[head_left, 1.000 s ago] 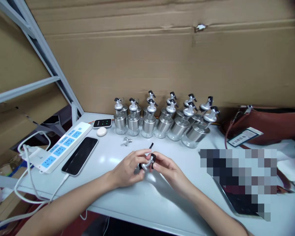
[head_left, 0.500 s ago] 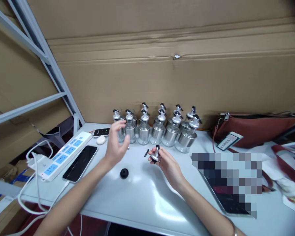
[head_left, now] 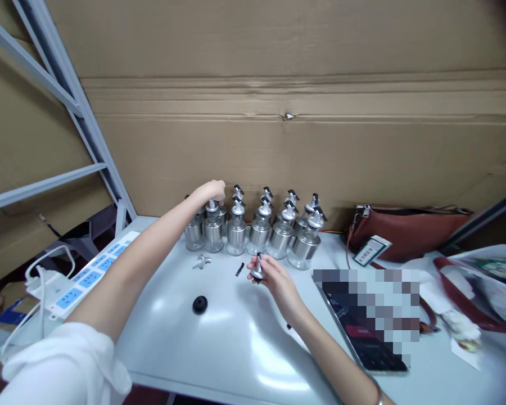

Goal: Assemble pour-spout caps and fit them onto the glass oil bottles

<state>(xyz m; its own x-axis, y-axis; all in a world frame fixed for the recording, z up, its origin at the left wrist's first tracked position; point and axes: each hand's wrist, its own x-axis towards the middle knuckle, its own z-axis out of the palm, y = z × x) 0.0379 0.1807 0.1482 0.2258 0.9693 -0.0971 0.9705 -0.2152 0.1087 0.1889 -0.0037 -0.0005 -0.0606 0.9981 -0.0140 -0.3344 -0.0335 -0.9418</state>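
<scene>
My right hand (head_left: 276,281) grips a silver pourer cap (head_left: 258,271) with a black lever between thumb and fingers, above the table. My left hand (head_left: 217,191) is stretched far forward over the left end of two rows of glass bottles with steel sleeves. Its fingers curl down at a bottle top in the back row, and what they hold is hidden. The nearest front bottle (head_left: 213,233) stands just below that hand. On the table lie a silver spout piece (head_left: 202,261), a small black strip (head_left: 240,269) and a round black stopper (head_left: 199,305).
A white power strip (head_left: 86,281) with cables lies at the left edge, partly behind my left arm. On the right are a tablet-like device (head_left: 375,343), a red-brown bag (head_left: 413,230) with a tag, and crumpled packaging. A cardboard wall (head_left: 278,152) stands behind the bottles.
My left hand has moved from above the table forward to the back bottles, and its fingers have curled. My right hand keeps holding the pourer cap. The view has shifted slightly.
</scene>
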